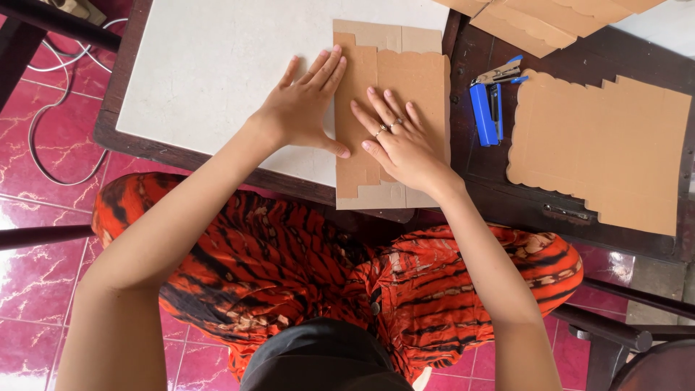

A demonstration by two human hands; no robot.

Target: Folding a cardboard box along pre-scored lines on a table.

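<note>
A flat brown cardboard cut-out (pixel 405 65) with folded flaps lies on the white table top (pixel 210 65), its near end hanging over the table's dark wooden edge. My left hand (pixel 304 108) presses flat on the cardboard's left edge, fingers spread, thumb pointing right. My right hand (pixel 394 141), with rings on two fingers, lies flat on the middle of the same piece. Neither hand grips anything.
A blue stapler (pixel 489 101) lies to the right on a dark wooden table (pixel 485 181). A scalloped cardboard sheet (pixel 601 148) rests beside it. More cardboard pieces (pixel 550 18) sit at the top right. A white cable (pixel 43 116) runs over the red tiled floor.
</note>
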